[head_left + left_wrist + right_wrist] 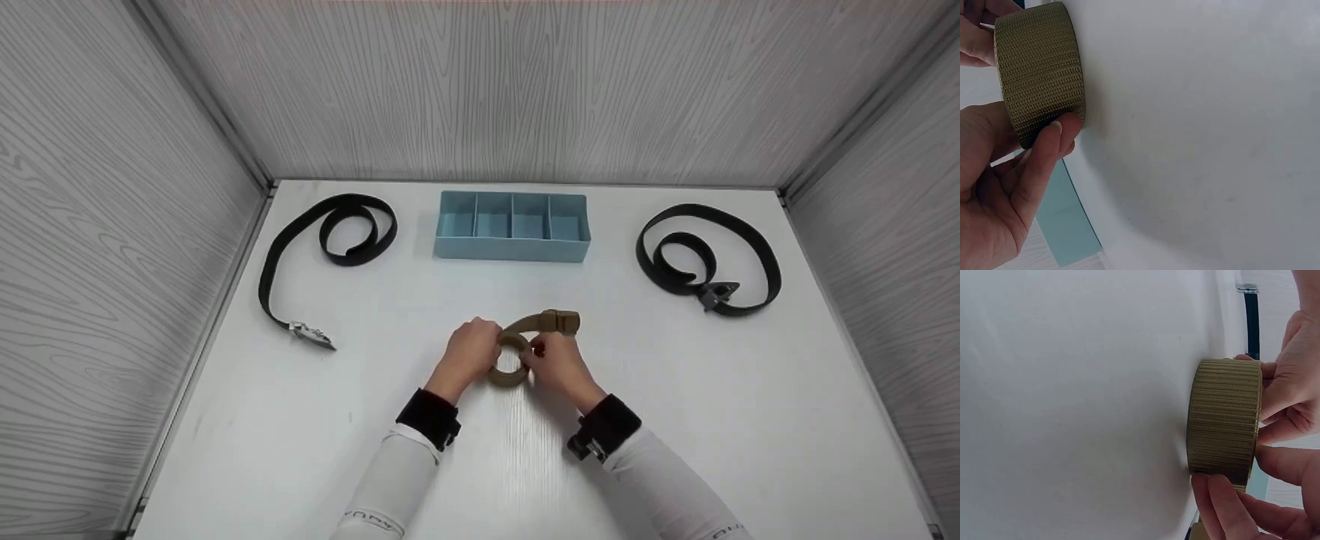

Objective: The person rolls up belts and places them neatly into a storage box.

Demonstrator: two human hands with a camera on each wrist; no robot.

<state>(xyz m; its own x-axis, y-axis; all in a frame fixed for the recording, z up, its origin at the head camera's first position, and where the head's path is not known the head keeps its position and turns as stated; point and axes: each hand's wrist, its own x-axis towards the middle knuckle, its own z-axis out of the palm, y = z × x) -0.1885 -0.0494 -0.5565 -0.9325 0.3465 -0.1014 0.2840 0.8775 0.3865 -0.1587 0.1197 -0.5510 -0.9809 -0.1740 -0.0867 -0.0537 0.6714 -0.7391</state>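
In the head view, a khaki webbing belt [508, 379] stands on its edge, partly coiled into a ring. Its free end runs off behind the ring to a matching buckle [561, 322]. My left hand [471, 352] pinches the ring's left side between thumb and fingers, which the left wrist view shows at the lower edge of the woven coil [1041, 67]. On the opposite side, my right hand [561, 366] pinches the band; the right wrist view has its fingertips [1221, 489] against the coil's outer face.
A pale blue box [512, 249] with several compartments stands at the back. To the left lies a loosely curled black belt [274, 259] with a silver buckle [311, 334]. Another black belt [765, 255], with a dark buckle [716, 295], lies right. Panel walls border the table.
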